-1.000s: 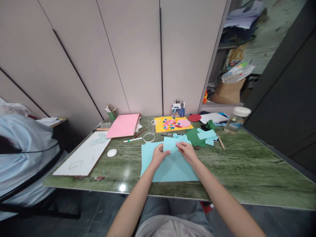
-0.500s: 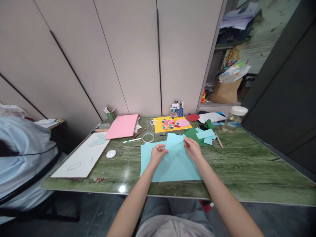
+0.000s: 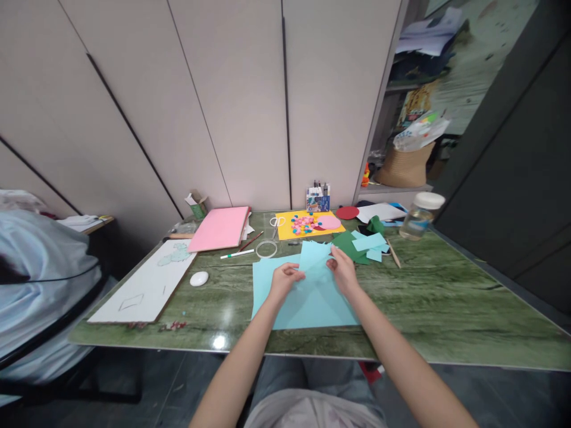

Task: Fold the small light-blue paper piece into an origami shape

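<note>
A small light blue paper piece (image 3: 313,257) is held up between my two hands, over a larger light blue sheet (image 3: 307,306) lying on the table. My left hand (image 3: 285,280) pinches its left edge between thumb and fingers. At its upper right edge, the fingertips of my right hand (image 3: 342,268) close on the paper. Right behind my right hand lie dark green paper (image 3: 345,242) and several light blue scraps (image 3: 370,242). White scissors (image 3: 277,222) and a white ring (image 3: 266,249) rest behind the large sheet.
A yellow sheet (image 3: 285,230) bears pink and blue pieces. To the left are a pink pad (image 3: 219,228), a white oval object (image 3: 198,279) and a drawing board (image 3: 149,285). A lidded jar (image 3: 419,219) stands back right. A person (image 3: 40,279) sits far left.
My right hand has shifted slightly left, its fingers a little more curled at the paper's edge. The whole view has moved slightly.
</note>
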`<action>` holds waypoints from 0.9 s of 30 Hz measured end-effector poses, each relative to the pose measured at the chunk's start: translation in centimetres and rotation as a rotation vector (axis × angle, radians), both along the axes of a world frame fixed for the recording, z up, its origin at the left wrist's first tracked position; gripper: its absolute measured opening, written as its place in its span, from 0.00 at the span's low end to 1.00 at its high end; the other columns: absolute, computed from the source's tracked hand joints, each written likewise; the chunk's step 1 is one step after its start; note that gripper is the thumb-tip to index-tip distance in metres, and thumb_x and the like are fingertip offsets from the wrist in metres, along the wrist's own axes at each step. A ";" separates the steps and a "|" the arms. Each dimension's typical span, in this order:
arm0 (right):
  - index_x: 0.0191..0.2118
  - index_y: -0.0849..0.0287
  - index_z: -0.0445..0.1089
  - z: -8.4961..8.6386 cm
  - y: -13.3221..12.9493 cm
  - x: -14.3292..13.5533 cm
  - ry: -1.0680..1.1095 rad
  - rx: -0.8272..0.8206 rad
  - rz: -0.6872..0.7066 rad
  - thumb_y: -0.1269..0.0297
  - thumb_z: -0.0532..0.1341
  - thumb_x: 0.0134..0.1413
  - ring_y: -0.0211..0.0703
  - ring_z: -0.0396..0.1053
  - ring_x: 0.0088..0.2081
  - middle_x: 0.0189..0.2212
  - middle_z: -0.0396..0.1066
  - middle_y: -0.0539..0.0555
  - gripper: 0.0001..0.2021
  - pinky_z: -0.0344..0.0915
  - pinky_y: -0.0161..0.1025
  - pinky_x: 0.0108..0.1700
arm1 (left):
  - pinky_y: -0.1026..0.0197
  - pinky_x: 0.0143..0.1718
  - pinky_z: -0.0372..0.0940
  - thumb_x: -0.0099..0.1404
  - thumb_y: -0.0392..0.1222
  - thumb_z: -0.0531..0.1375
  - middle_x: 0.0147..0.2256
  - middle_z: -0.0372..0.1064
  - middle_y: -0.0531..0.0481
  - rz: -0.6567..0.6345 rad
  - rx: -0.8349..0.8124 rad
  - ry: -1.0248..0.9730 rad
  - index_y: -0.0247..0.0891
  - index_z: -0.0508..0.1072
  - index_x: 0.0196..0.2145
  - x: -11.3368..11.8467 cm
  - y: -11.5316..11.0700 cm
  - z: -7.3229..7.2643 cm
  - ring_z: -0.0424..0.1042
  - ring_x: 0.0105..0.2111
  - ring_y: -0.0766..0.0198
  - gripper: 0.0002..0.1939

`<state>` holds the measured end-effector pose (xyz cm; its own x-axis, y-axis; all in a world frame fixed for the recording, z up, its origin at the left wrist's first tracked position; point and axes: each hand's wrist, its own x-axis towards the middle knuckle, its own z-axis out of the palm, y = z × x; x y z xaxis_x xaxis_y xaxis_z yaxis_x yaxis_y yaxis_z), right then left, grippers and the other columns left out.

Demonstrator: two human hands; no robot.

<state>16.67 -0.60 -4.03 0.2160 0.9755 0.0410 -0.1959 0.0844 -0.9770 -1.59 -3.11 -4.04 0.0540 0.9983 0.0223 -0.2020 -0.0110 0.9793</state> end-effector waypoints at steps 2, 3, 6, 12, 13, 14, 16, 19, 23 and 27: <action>0.43 0.63 0.66 -0.1 -0.2 -0.5 -0.067 -0.014 0.110 0.61 0.56 0.58 0.37 0.69 0.33 0.37 0.69 0.53 0.12 0.69 0.39 0.34 | 0.64 0.26 0.60 0.41 0.43 0.70 0.20 0.73 0.49 0.007 -0.002 -0.009 0.34 0.72 0.30 0.0 0.1 -0.1 0.70 0.21 0.65 0.18; 0.42 0.63 0.67 -0.2 -0.3 -0.7 -0.106 -0.021 0.165 0.61 0.56 0.58 0.37 0.69 0.33 0.36 0.69 0.53 0.11 0.69 0.39 0.34 | 0.63 0.26 0.61 0.41 0.44 0.70 0.20 0.73 0.49 0.008 -0.003 -0.014 0.34 0.72 0.30 0.0 0.1 -0.1 0.70 0.21 0.65 0.19; 0.40 0.63 0.68 -0.2 -0.6 -1.4 -0.216 -0.043 0.285 0.63 0.57 0.57 0.38 0.69 0.33 0.36 0.70 0.52 0.10 0.69 0.39 0.35 | 0.63 0.27 0.61 0.41 0.44 0.70 0.20 0.73 0.50 0.004 -0.006 -0.029 0.34 0.71 0.30 0.1 0.0 -0.1 0.72 0.22 0.63 0.19; 0.40 0.62 0.68 -0.5 -0.6 -1.7 -0.291 -0.066 0.325 0.62 0.56 0.58 0.39 0.69 0.35 0.38 0.70 0.53 0.10 0.68 0.40 0.37 | 0.63 0.28 0.62 0.40 0.43 0.70 0.19 0.72 0.50 -0.011 -0.010 -0.036 0.33 0.71 0.29 0.1 -0.2 0.2 0.72 0.23 0.63 0.19; 0.41 0.62 0.68 -0.5 -0.5 -1.5 -0.282 -0.066 0.314 0.62 0.56 0.58 0.40 0.69 0.36 0.39 0.70 0.53 0.10 0.68 0.41 0.38 | 0.63 0.28 0.62 0.40 0.43 0.70 0.19 0.72 0.50 -0.008 -0.010 -0.035 0.33 0.71 0.29 0.0 -0.2 0.3 0.72 0.23 0.63 0.18; 0.42 0.62 0.68 -0.4 -0.3 -1.2 -0.268 -0.065 0.300 0.62 0.56 0.58 0.40 0.69 0.37 0.40 0.69 0.54 0.11 0.68 0.42 0.38 | 0.63 0.28 0.62 0.40 0.42 0.70 0.19 0.72 0.51 -0.004 -0.010 -0.034 0.34 0.71 0.29 0.0 -0.2 0.4 0.71 0.22 0.63 0.18; 0.44 0.63 0.66 -0.2 -0.1 -0.3 -0.230 -0.063 0.265 0.62 0.56 0.57 0.42 0.69 0.39 0.42 0.68 0.55 0.12 0.68 0.44 0.40 | 0.63 0.27 0.62 0.40 0.42 0.70 0.19 0.72 0.51 0.001 -0.010 -0.030 0.34 0.71 0.29 0.0 -0.2 0.5 0.71 0.22 0.64 0.18; 0.46 0.62 0.65 0.3 0.2 1.1 -0.159 -0.059 0.202 0.62 0.56 0.57 0.43 0.69 0.40 0.43 0.68 0.55 0.13 0.68 0.45 0.40 | 0.63 0.28 0.61 0.40 0.41 0.70 0.19 0.72 0.52 0.003 -0.005 -0.023 0.34 0.72 0.28 0.1 -0.3 0.6 0.71 0.22 0.64 0.17; 0.47 0.62 0.65 0.9 0.5 2.5 -0.066 -0.054 0.123 0.62 0.56 0.57 0.43 0.68 0.41 0.44 0.67 0.56 0.13 0.68 0.45 0.41 | 0.63 0.28 0.61 0.42 0.40 0.69 0.20 0.72 0.51 0.003 0.009 -0.013 0.34 0.73 0.29 0.1 -0.4 0.7 0.70 0.22 0.64 0.15; 0.48 0.61 0.64 1.1 0.9 3.7 0.006 -0.065 0.060 0.63 0.56 0.58 0.44 0.68 0.42 0.46 0.66 0.56 0.14 0.67 0.46 0.42 | 0.63 0.28 0.61 0.43 0.41 0.68 0.20 0.72 0.49 0.012 0.017 -0.007 0.33 0.74 0.29 -0.3 -0.3 0.7 0.70 0.23 0.64 0.14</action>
<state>20.33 0.27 -2.92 0.1574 0.9873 -0.0237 -0.2048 0.0092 -0.9788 -1.89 -3.45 -3.34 0.0421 0.9983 0.0393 -0.2090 -0.0297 0.9775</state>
